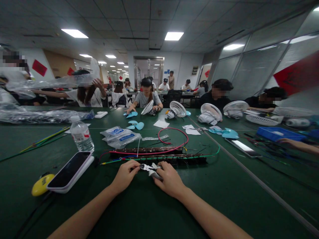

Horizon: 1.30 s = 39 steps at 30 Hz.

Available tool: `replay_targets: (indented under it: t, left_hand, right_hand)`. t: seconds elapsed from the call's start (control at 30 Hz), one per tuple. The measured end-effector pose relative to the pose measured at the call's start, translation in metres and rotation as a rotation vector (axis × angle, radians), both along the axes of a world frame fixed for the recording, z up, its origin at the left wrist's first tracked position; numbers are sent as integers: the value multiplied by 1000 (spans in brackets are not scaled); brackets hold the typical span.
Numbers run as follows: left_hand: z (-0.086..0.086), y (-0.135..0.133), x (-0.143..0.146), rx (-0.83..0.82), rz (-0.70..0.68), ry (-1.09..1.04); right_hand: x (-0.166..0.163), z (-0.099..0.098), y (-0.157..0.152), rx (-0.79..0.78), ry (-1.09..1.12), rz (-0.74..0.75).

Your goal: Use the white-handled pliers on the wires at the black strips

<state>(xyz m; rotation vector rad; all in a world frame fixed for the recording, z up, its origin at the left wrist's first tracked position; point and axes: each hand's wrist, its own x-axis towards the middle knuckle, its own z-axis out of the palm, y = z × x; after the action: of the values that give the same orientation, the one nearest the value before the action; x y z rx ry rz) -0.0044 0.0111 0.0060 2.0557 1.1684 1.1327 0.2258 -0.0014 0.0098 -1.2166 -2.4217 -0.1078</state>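
Green surface [139, 215]: grey-handled pliers [153, 173] toward near edge, grasped by right hand [171, 179] — left hand [126, 174] pinched at pliers' tip, what it grips too small to tell. Just beyond, toward far edge: black strips [196, 161], red wire [142, 153], green wire [210, 155]. Left of strips: bottle [81, 136] — phone [70, 168] beside it.

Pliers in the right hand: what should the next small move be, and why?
Perhaps gently squeeze the pliers: the right hand holds their handles spread apart, while the left hand is at their tip; anything pinched there is too small to tell.
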Motion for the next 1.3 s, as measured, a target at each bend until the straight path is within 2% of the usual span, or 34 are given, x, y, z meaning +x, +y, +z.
replay_targets:
  t: [0.37,0.77,1.3]
  left_hand:
    - [-11,5,2,-111,18,-93]
    - [-6,5,2,-215,-7,-104]
    - [-7,6,3,-209,-27,-88]
  right_hand:
    - [-1,6,-3,-15,-4,48]
    - [-4,6,-4,-18,-23,0]
    - [-6,1,-2,2,-7,8]
